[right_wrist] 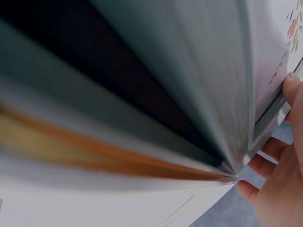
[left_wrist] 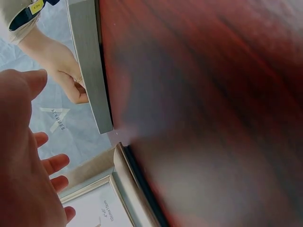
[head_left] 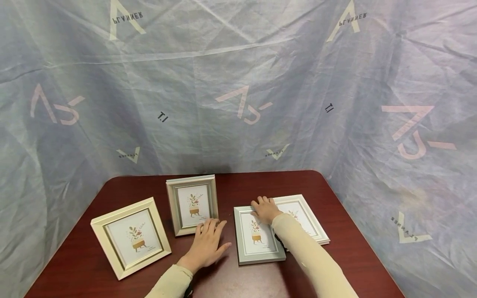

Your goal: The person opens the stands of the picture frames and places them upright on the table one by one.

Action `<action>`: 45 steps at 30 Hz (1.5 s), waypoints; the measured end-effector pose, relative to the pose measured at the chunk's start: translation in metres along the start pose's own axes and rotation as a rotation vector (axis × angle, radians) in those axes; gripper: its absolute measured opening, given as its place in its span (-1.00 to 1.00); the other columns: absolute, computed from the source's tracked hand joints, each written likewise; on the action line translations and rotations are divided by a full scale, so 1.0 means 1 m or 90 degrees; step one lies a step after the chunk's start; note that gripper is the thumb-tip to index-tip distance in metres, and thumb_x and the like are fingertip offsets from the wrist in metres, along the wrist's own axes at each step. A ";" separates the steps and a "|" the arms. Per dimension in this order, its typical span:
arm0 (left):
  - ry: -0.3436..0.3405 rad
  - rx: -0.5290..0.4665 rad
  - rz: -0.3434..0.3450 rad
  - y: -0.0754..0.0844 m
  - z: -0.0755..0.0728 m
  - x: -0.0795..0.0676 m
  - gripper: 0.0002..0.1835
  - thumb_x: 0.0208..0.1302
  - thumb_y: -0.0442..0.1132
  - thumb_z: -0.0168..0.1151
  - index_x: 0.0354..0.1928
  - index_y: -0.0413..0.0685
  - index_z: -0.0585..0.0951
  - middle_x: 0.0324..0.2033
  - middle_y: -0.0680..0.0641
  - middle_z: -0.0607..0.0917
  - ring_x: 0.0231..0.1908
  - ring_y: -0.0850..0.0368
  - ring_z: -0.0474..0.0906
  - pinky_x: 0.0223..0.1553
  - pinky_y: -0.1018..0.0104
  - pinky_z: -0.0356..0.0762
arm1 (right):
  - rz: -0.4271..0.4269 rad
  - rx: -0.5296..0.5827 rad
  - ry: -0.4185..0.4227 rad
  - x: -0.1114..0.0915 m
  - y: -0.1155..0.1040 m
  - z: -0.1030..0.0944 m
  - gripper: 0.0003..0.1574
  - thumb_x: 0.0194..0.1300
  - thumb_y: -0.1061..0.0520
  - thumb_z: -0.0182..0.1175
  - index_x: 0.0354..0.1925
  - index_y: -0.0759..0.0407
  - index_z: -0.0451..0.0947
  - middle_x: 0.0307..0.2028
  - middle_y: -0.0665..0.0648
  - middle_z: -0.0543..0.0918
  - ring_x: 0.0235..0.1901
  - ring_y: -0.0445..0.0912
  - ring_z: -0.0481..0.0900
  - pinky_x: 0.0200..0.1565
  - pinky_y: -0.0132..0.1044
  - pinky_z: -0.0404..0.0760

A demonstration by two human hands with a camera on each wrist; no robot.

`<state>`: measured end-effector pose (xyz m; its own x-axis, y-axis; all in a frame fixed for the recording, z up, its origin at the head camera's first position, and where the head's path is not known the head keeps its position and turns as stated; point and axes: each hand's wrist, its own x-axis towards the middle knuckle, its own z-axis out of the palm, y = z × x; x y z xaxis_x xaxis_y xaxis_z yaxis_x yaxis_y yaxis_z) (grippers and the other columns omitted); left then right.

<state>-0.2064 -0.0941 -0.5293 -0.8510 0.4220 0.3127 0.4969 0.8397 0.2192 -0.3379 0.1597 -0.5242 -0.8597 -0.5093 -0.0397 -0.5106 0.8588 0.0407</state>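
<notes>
My right hand [head_left: 266, 210] grips the far edge of a grey-green picture frame [head_left: 240, 240]; in the right wrist view its thumb [right_wrist: 292, 90] lies on the front and the fingers are at the edge. This frame overlaps the left side of a white picture frame [head_left: 314, 218]. My left hand [head_left: 206, 244], fingers spread, is at the lower right corner of an upright champagne-coloured picture frame [head_left: 173, 213] and holds nothing. Each of these frames carries a print of a potted plant.
A cream picture frame [head_left: 160, 236] with the same print stands tilted back at the left. All stand or lie on a dark red tabletop [head_left: 238, 188]. Grey printed cloth [head_left: 193, 124] hangs behind the table and along both sides.
</notes>
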 end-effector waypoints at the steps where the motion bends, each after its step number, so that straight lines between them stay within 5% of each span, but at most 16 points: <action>1: 0.001 0.000 0.000 0.000 0.000 0.000 -0.33 0.36 0.11 0.21 0.36 -0.13 0.37 0.21 -0.27 0.41 0.27 -0.25 0.25 0.18 -0.26 0.16 | -0.003 -0.006 0.006 0.000 0.000 0.001 -0.63 0.52 -0.14 0.01 0.12 0.03 0.41 0.05 0.23 0.42 0.09 0.15 0.36 0.08 0.09 0.32; 11: 0.029 0.000 -0.002 0.002 -0.003 0.001 -0.32 0.34 0.11 0.23 0.35 -0.14 0.37 0.19 -0.28 0.41 0.25 -0.25 0.27 0.17 -0.29 0.16 | -0.034 -0.057 0.071 -0.001 0.003 0.002 -0.66 0.49 -0.15 0.05 0.03 0.01 0.47 -0.02 0.18 0.45 0.04 0.11 0.40 0.11 0.05 0.30; 17: 0.059 -0.001 0.002 0.000 -0.007 0.002 -0.29 0.29 0.14 0.26 0.33 -0.16 0.37 0.17 -0.30 0.42 0.22 -0.26 0.30 0.14 -0.32 0.17 | -0.069 -0.031 0.123 -0.007 0.004 -0.010 -0.71 0.49 -0.09 0.06 -0.03 0.07 0.47 -0.12 0.17 0.45 -0.06 0.10 0.41 0.04 0.03 0.36; 28: 0.052 -0.011 -0.044 -0.008 -0.026 0.009 -0.23 0.34 0.19 0.18 0.40 -0.16 0.31 0.25 -0.31 0.37 0.28 -0.28 0.23 0.19 -0.33 0.11 | -0.089 0.067 0.196 -0.022 0.009 -0.029 -0.79 0.50 0.03 0.08 -0.04 0.12 0.40 -0.17 0.18 0.45 -0.12 0.13 0.40 0.02 0.09 0.32; 34: 0.087 -0.010 -0.032 -0.011 -0.033 0.010 -0.24 0.31 0.18 0.21 0.35 -0.19 0.34 0.21 -0.32 0.39 0.26 -0.29 0.25 0.16 -0.32 0.12 | -0.098 0.059 0.240 -0.029 0.005 -0.038 -0.75 0.49 0.03 0.09 0.01 0.13 0.40 -0.19 0.18 0.47 -0.11 0.16 0.43 -0.01 0.12 0.33; 45: 0.077 -0.014 -0.047 -0.015 -0.043 0.010 -0.20 0.33 0.21 0.18 0.40 -0.20 0.30 0.25 -0.32 0.37 0.28 -0.28 0.22 0.22 -0.28 0.07 | -0.135 0.056 0.293 -0.042 -0.002 -0.050 -0.72 0.45 0.08 0.15 0.04 0.16 0.41 -0.20 0.17 0.44 -0.19 0.14 0.41 -0.07 0.11 0.37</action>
<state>-0.2150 -0.1177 -0.4902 -0.8592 0.3135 0.4043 0.4384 0.8585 0.2660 -0.3017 0.1767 -0.4731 -0.6641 -0.6278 0.4061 -0.6885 0.7252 -0.0049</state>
